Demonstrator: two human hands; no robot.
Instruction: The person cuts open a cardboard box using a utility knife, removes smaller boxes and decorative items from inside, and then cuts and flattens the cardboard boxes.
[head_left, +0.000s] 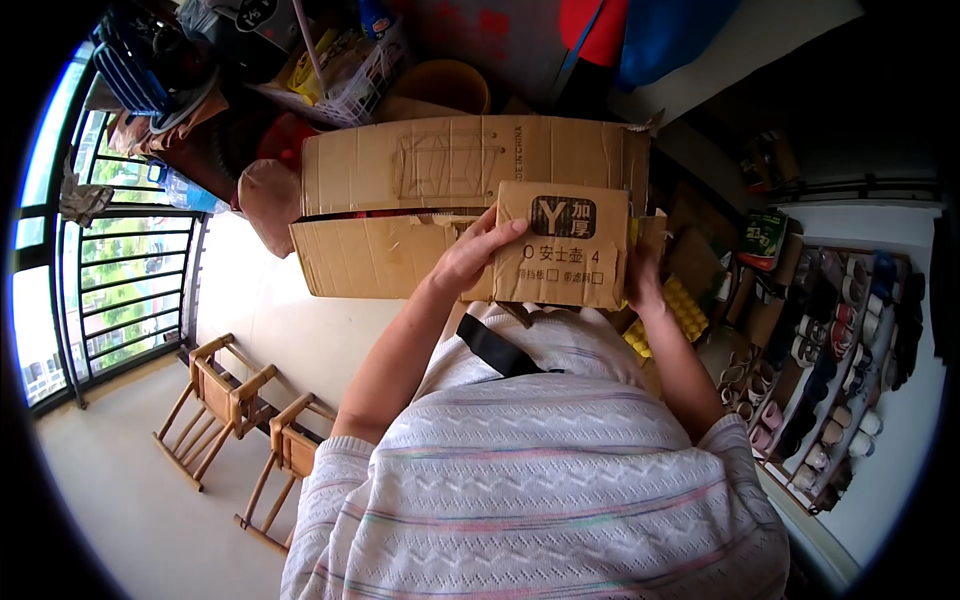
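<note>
A small brown cardboard box with a black "Y" print and Chinese lettering is held close in front of my body. My left hand grips its left side, thumb lying on the printed face and the other fingers out of sight. On the right edge, my right hand presses against the side, its fingers largely hidden behind the box. Behind it lies a long, large cardboard carton with a drawing of a rack and "MADE IN CHINA", its long flap on the near side.
Two wooden stools stand on the pale floor at left, near a barred window. A shoe rack full of shoes is at right. Yellow egg trays lie by my right arm. A white basket and yellow bucket stand beyond the carton.
</note>
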